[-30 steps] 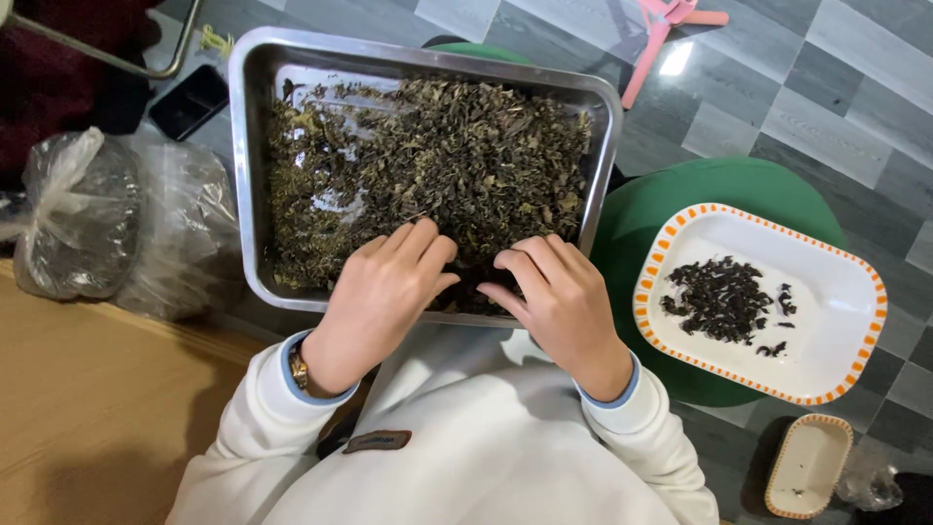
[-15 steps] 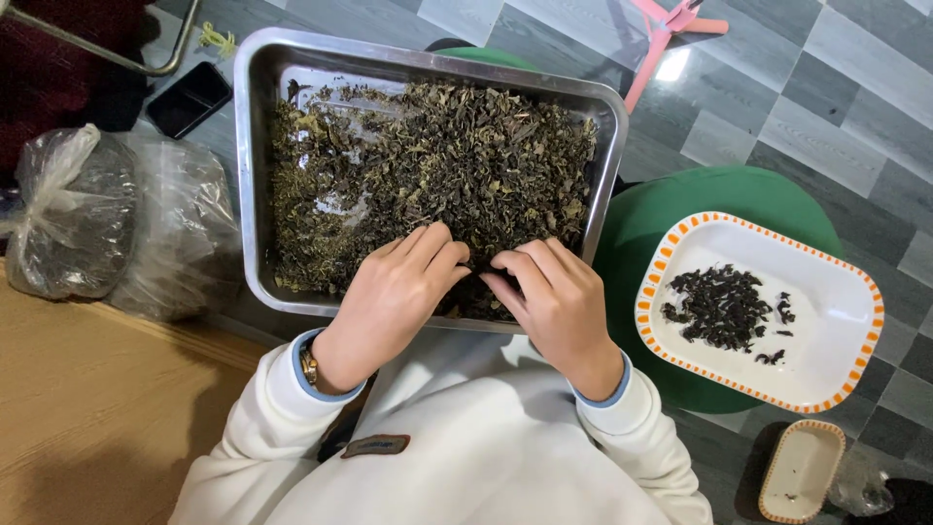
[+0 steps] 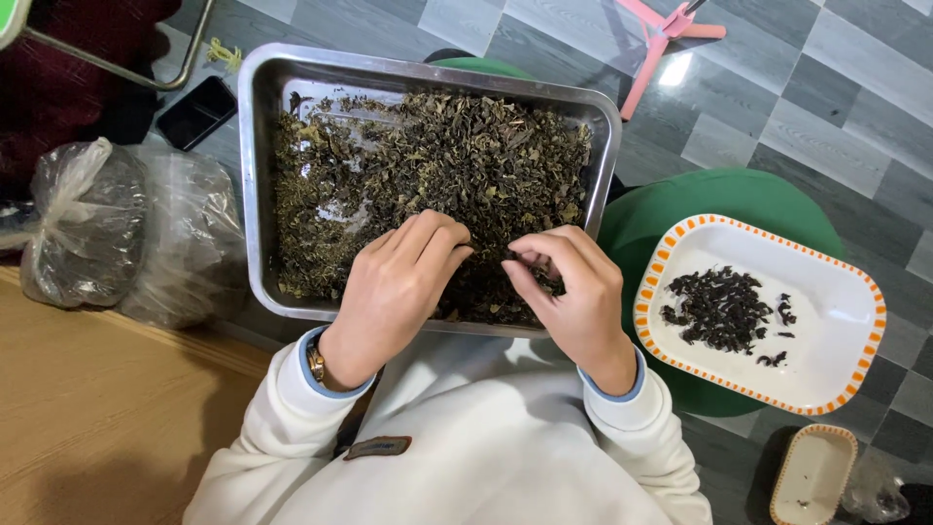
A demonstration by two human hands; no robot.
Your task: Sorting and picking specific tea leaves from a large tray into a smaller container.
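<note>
Steel tray [image 3: 255, 175]: dried leaves [image 3: 437, 165] under both hands' fingers [image 3: 442, 255].

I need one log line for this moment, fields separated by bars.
left hand on dried leaves | right hand pinching leaves | metal tray | white plate

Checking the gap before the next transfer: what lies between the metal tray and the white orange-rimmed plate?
In the head view, only the green stool seat shows between the metal tray and the white plate; nothing lies on that stretch.
</note>
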